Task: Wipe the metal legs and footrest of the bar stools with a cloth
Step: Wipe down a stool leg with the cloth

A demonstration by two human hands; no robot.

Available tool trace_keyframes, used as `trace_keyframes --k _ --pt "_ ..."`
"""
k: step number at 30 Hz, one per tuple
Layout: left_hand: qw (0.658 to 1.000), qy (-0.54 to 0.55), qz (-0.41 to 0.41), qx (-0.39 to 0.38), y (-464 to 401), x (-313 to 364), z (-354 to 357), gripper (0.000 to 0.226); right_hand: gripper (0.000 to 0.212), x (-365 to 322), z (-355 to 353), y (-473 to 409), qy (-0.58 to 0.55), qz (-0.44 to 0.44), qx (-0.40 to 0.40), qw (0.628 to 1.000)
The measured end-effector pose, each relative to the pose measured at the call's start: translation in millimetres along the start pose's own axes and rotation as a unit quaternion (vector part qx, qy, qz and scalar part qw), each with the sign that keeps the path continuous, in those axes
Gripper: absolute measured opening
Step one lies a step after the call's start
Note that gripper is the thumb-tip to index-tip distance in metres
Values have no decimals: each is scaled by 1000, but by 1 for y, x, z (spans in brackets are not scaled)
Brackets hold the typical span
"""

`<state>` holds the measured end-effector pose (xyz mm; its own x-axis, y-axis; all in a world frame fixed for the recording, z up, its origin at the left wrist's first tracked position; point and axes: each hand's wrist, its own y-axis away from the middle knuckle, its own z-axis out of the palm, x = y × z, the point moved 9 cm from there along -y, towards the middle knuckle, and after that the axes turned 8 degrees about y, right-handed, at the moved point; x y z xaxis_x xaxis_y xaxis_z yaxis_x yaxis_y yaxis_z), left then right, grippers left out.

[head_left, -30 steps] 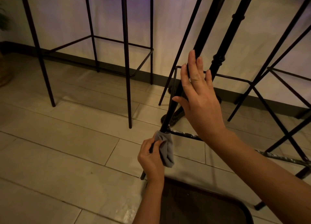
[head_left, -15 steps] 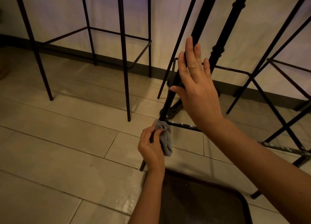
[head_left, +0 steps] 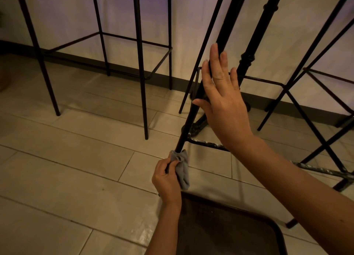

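Observation:
A black metal stool leg [head_left: 193,111] slants down from the top centre toward the floor. My left hand [head_left: 167,180] grips a grey cloth [head_left: 183,170] wrapped around the lower part of that leg, just below where the scuffed footrest bar [head_left: 208,144] joins it. My right hand [head_left: 222,99] is held flat with its fingers spread, resting against the same leg higher up. The foot of the leg is hidden behind my left hand and the cloth.
Another black bar stool frame [head_left: 140,63] stands to the left on the tiled floor [head_left: 76,159]. More crossed black legs [head_left: 310,120] fill the right side. A dark stool seat [head_left: 226,229] lies directly below me. A white wall with a dark baseboard [head_left: 118,66] runs behind.
My left hand has slid the cloth slightly down the leg. The right hand keeps its place on the upper leg.

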<state>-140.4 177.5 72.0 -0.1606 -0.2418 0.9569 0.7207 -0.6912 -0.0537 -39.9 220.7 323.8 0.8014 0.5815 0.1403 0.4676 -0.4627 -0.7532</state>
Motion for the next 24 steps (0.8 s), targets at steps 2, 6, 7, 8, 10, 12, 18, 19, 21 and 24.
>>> trace_keyframes --k 2,6,7,8,10,12,18,19,21,24 --pt "1000 12 18 7 1 11 3 13 75 0 0 0 -1 0 0 1000" --pt "998 40 54 11 2 28 15 9 75 0 0 -1 -2 2 5 1000" --pt "998 43 55 8 2 28 16 10 75 0 0 -1 -3 1 5 1000" --pt "998 46 51 5 2 26 15 11 75 0 0 0 -4 2 4 1000" --pt "998 47 42 2 2 17 11 11 75 1 1 0 -5 2 4 1000" --pt "999 34 31 2 2 6 6 11 74 1 1 0 -4 0 7 1000" --pt "1000 -20 -3 9 0 -18 -7 14 74 1 2 1 -2 3 6 1000" --pt "1000 -22 -3 10 0 -18 -7 13 74 1 2 1 -3 2 8 1000" --pt "1000 -14 9 18 1 -9 -5 11 75 1 2 2 -6 3 9 1000" --pt "999 10 39 15 -1 12 7 9 76 1 3 1 -6 -1 10 1000"
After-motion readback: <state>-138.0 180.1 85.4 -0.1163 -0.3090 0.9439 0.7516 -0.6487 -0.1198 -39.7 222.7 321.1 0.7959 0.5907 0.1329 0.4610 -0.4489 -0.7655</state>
